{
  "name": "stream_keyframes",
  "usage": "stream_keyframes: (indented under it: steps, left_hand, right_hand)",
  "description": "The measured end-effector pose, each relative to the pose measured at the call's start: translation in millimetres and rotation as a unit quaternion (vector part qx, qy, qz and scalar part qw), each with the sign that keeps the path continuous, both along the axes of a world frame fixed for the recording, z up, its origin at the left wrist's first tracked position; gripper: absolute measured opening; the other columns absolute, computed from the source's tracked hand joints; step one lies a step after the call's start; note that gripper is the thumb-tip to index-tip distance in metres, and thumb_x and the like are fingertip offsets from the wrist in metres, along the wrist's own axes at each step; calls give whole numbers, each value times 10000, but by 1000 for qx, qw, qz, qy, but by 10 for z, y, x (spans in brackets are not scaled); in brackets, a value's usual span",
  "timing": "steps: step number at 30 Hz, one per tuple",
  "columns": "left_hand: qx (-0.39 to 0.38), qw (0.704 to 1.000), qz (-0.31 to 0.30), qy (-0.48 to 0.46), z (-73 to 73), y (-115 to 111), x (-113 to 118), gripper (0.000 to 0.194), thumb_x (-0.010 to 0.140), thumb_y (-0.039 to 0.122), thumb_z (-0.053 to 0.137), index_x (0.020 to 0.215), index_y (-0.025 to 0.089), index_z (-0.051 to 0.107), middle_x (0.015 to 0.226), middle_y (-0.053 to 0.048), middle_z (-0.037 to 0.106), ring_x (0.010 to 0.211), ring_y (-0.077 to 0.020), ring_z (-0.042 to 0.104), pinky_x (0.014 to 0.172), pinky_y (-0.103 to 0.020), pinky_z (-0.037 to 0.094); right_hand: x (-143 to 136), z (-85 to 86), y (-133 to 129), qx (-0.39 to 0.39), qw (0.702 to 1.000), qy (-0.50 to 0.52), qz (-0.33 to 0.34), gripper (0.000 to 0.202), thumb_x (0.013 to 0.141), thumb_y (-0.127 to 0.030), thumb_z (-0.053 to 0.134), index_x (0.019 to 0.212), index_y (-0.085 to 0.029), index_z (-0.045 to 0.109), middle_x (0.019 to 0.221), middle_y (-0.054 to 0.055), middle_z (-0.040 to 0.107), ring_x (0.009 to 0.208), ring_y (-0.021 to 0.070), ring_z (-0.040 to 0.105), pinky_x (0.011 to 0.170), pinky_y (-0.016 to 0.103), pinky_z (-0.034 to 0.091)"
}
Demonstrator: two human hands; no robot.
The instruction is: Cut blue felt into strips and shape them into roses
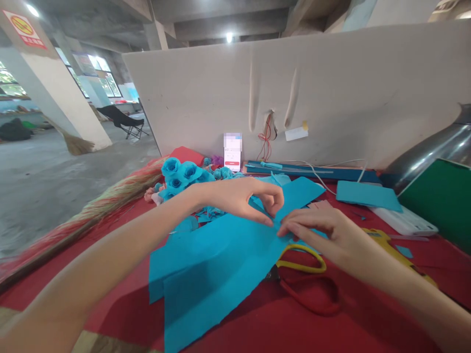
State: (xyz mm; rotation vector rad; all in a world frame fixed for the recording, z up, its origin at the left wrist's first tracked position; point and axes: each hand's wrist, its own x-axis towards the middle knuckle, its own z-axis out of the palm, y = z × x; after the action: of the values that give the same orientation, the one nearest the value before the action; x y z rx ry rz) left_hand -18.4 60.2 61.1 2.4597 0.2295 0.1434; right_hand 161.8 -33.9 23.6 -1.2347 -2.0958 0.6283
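Note:
Both hands meet over a large sheet of blue crepe paper (pixel 221 264), which hangs toward me in long flaps above the red table. My left hand (pixel 253 198) reaches in with curled fingers, its thumb and fingertips closed on the gathered part of the paper. Just right of it, my right hand (pixel 320 230) pinches the same gathered spot between thumb and fingers. Scissors (pixel 301 262) with one yellow and one red handle loop lie under and beside the paper; their blades are mostly hidden. Behind my left hand stand several blue paper roses (pixel 176 174).
A lit phone (pixel 232 152) leans on the white panel (pixel 198 98). Folded blue paper (pixel 368 195) rests on a white box (pixel 408 223) at right, near a yellow glue gun (pixel 382 240). Bundled stems (pixel 99 201) line the left edge of the red table (pixel 128 314).

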Motion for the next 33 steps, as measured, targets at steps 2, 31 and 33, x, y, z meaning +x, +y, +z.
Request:
stream_keyframes:
  steps: [2, 31, 33]
  left_hand:
    - [5, 1000, -27, 10, 6, -28, 27, 58, 810, 237, 585, 806, 180, 584, 836, -3, 619, 823, -132, 577, 751, -228, 438]
    - [-376, 913, 151, -50, -927, -310, -207, 306, 679, 384, 707, 909, 188, 656, 945, -33, 680, 900, -221, 626, 754, -298, 513]
    - [-384, 899, 192, -85, -862, -358, -231, 289, 703, 331, 698, 948, 187, 646, 1001, -39, 669, 933, -216, 620, 778, -302, 513]
  right_hand:
    - [-8, -5, -4, 6, 1000, 5, -9, 278, 840, -318, 441, 676, -237, 650, 720, 1, 660, 650, 152, 565, 599, 274, 459]
    - [315, 59, 157, -38, 974, 203, -97, 220, 776, -441, 529, 786, -276, 674, 881, 19, 649, 766, 176, 596, 590, 261, 500]
    - [257, -3, 201, -118, 947, 291, -71, 389, 758, -557, 499, 1002, -280, 622, 1027, 39, 621, 766, 175, 598, 544, 259, 498]
